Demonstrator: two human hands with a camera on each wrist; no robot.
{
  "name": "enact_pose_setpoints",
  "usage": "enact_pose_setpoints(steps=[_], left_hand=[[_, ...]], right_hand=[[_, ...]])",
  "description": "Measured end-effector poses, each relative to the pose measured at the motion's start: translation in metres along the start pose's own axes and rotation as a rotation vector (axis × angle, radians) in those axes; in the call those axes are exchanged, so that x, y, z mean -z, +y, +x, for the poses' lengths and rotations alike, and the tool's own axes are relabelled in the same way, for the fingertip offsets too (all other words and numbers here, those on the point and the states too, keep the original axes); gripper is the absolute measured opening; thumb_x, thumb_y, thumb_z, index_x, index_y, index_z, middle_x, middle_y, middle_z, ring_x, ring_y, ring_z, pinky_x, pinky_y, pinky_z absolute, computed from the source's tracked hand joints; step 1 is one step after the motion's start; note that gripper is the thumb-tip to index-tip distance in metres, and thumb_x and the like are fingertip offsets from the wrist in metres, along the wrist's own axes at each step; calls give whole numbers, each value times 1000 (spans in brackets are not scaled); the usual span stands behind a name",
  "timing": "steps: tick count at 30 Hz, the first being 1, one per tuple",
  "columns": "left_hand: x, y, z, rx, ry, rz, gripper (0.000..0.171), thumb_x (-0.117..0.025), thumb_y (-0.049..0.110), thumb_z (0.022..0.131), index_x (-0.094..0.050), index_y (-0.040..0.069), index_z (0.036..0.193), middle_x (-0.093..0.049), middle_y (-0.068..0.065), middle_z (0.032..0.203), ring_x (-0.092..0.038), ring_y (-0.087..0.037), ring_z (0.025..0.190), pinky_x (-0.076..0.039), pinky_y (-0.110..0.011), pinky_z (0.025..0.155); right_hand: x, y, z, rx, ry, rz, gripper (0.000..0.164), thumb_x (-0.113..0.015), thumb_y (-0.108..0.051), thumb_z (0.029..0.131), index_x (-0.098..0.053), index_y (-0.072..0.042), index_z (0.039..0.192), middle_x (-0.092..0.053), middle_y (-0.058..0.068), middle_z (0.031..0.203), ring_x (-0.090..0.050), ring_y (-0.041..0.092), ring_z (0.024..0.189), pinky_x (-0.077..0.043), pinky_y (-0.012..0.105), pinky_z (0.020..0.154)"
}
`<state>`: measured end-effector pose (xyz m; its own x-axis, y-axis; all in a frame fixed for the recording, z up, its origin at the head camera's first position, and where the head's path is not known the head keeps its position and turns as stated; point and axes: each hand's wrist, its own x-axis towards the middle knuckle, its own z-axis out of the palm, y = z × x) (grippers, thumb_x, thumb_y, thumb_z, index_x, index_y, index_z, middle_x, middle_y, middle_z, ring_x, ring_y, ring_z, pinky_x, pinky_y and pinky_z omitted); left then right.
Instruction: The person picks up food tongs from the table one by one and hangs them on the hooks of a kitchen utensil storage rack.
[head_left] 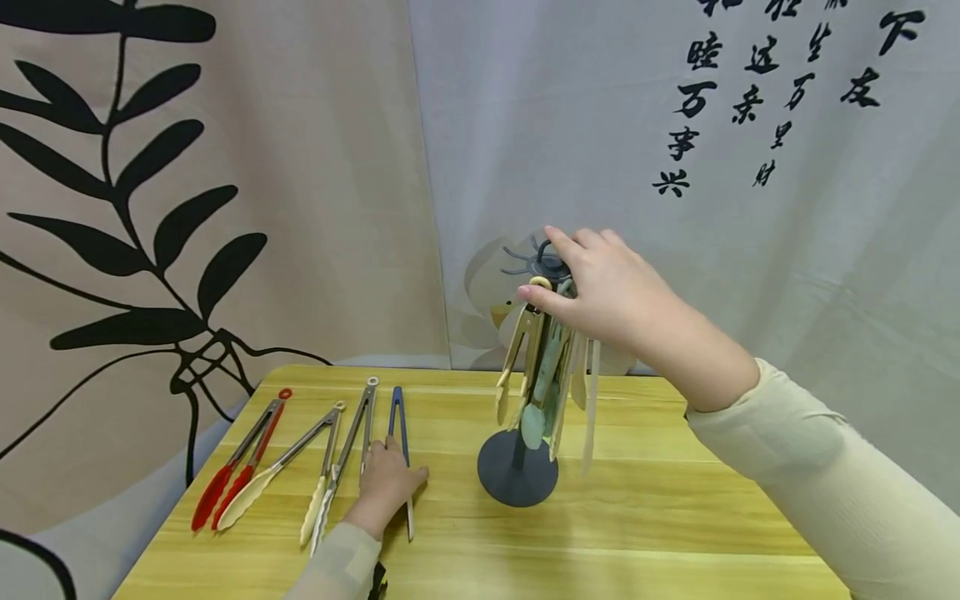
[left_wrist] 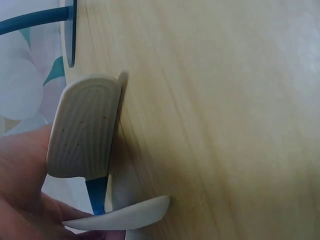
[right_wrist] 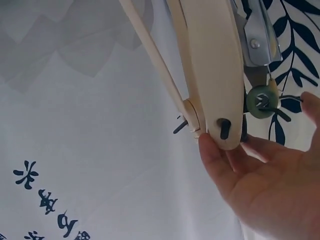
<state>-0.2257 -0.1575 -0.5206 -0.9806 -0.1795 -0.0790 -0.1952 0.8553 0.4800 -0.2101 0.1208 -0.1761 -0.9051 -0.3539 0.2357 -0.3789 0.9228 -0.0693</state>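
"Yellow wooden table [head_left: 675,533]: why does your dark stand [head_left: 517,483] sit at five o'clock?"

"Your right hand [head_left: 600,283] spans its top, fingers wide, probably steadying it while hanging tools [head_left: 547,371] dangle clear."

"Your left hand [head_left: 387,483]?"

"Seven o'clock, over blue tongs [head_left: 404,429]; whether its fingers grip, I can't tell. Farther out, towards eight, red tongs [head_left: 267,438] lie apart, perhaps to avoid tangling."

"Writing?"

"Brushed characters [head_left: 681,143], two o'clock: 万事兴. You'll find no readable brand."

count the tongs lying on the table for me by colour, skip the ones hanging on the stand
Red tongs: 1
Cream-tipped tongs: 1
Silver tongs: 1
Blue-handled tongs, partly covered by the left hand: 1
Total: 4
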Motion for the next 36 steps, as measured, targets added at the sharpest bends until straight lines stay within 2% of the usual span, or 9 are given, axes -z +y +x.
enact_pose_setpoints(steps=[7, 11, 17, 23, 26, 32, 36], left_hand=[[2, -2, 2, 9, -26, -3, 95, -72, 33, 79, -21, -16, 143, -28, -40, 136, -35, -53, 122, -41, -59, 93], [2, -3, 3, 8, -30, 14, 94, -72, 30, 78, -21, -16, 142, -29, -39, 133, -39, -51, 117, -44, -57, 88], [2, -3, 5, 9, -28, 42, 91, -71, 28, 79, -23, -16, 142, -31, -39, 130, -43, -50, 113, -46, -55, 86], [2, -3, 7, 14, -41, 52, 88, -70, 26, 81, -23, -15, 142, -31, -40, 131, -42, -51, 115, -46, -55, 87], [2, -3, 7, 8, -36, 56, 86, -70, 26, 82, -24, -15, 142, -32, -39, 130, -43, -50, 114, -46, -54, 87], [1, -4, 7, -2, -22, 51, 85, -69, 26, 82, -25, -16, 141, -33, -40, 129, -44, -50, 112, -46, -54, 87], [2, -4, 6, -5, -20, 42, 84, -69, 25, 82, -26, -16, 141, -32, -40, 130, -44, -50, 112, -47, -54, 84]], right_hand=[[2, 3, 3, 12, -31, 38, 86, -46, -67, 86, -20, -18, 152, -36, 12, 148, -29, 35, 138, -26, 51, 111], [4, 5, 5, 50, -55, 78, 87, -50, -65, 85, -20, -19, 152, -43, 11, 143, -32, 34, 136, -27, 51, 111], [8, 13, 10, 139, -95, 151, 86, -59, -56, 85, -21, -18, 152, -50, 9, 134, -45, 26, 123, -35, 47, 105], [9, 17, 13, 167, -102, 168, 85, -63, -53, 84, -23, -20, 152, -52, 7, 128, -51, 22, 106, -41, 43, 95], [9, 17, 12, 196, -98, 178, 81, -65, -46, 86, -25, -20, 151, -52, 8, 130, -54, 23, 106, -44, 43, 92], [8, 19, 13, 294, -74, 228, 67, -64, -23, 90, -32, -16, 149, -55, 10, 130, -58, 25, 109, -46, 43, 93], [8, 18, 13, 315, -74, 248, 65, -64, -19, 90, -34, -16, 148, -55, 9, 130, -59, 24, 108, -47, 42, 92]])
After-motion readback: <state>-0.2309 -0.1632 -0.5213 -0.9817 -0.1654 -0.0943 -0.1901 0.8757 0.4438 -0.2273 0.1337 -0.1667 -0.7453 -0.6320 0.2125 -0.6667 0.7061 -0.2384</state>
